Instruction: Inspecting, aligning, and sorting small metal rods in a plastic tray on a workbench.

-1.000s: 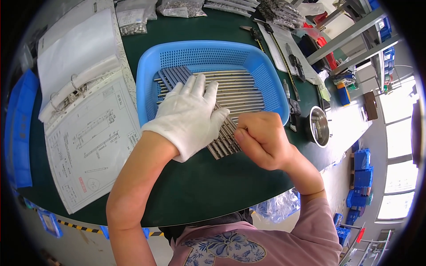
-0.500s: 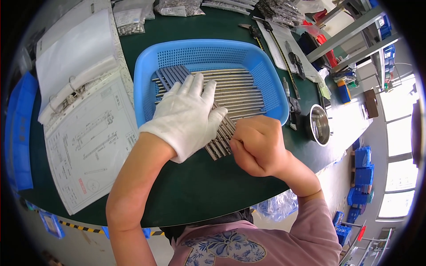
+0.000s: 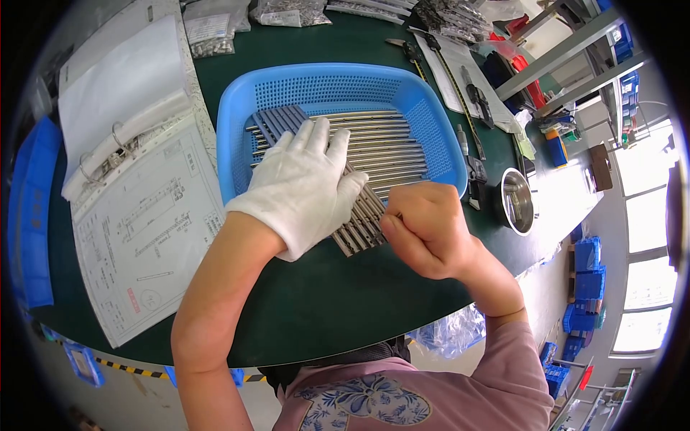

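A blue perforated plastic basket (image 3: 233,108) on the green table holds many thin silver metal rods (image 3: 384,140) lying side by side. Across its near left part, slanting over the near rim, runs a row of grey metal bars (image 3: 277,123); small holes and dark fittings show at their near ends. My left hand (image 3: 305,179), in a white glove, rests flat on these bars with its fingers stretched out and thumb spread. Bare and curled into a fist, my right hand (image 3: 428,226) is beside the bars' near right corner. What its fingers grip is hidden.
Left of the basket lies an open ring binder (image 3: 144,215) with drawings. To the right are calipers (image 3: 476,169) and a round steel bowl (image 3: 516,201). Bags of metal parts (image 3: 291,13) line the far side. A metal shelf frame (image 3: 557,57) rises at far right.
My right fist has shifted slightly right and up, uncovering more of the bars' near right ends. The gloved left hand, bars and basket have stayed in place.
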